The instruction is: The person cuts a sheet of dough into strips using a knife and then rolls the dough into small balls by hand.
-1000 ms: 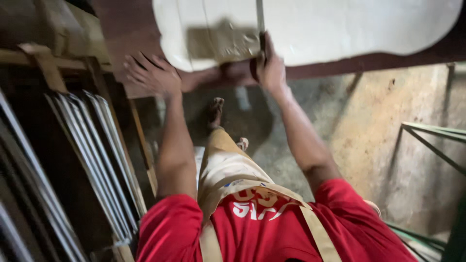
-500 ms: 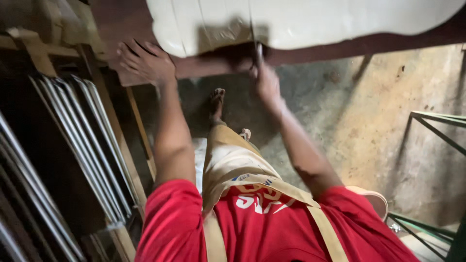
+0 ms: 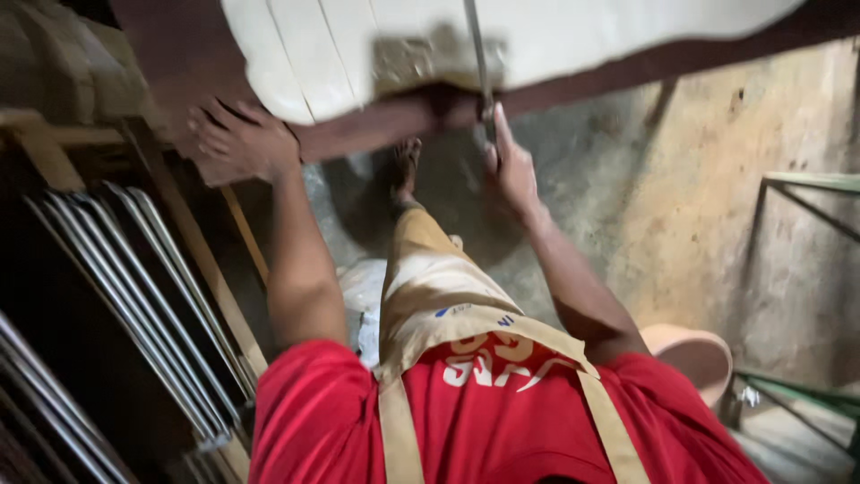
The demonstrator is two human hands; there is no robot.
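A white panel (image 3: 582, 31) lies on a dark reddish-brown frame (image 3: 376, 125) across the top of the head view. It carries a rough grey-tan patch (image 3: 421, 58). My left hand (image 3: 237, 139) rests flat on the frame's left end, fingers spread, holding nothing. At the frame's near edge my right hand (image 3: 512, 170) grips a thin metal blade (image 3: 477, 54). The blade runs up across the panel beside the patch. My red shirt and tan apron fill the bottom of the view.
Slanted metal sheets (image 3: 134, 296) stand in a wooden rack (image 3: 193, 251) at the left. My bare foot (image 3: 405, 166) is on the concrete floor below the frame. A pinkish bucket (image 3: 694, 354) sits at the lower right, with a green metal frame (image 3: 806, 184) beyond it.
My right hand has slid with the blade from the patch on the panel down to the frame's near edge. My left hand has stayed on the frame.
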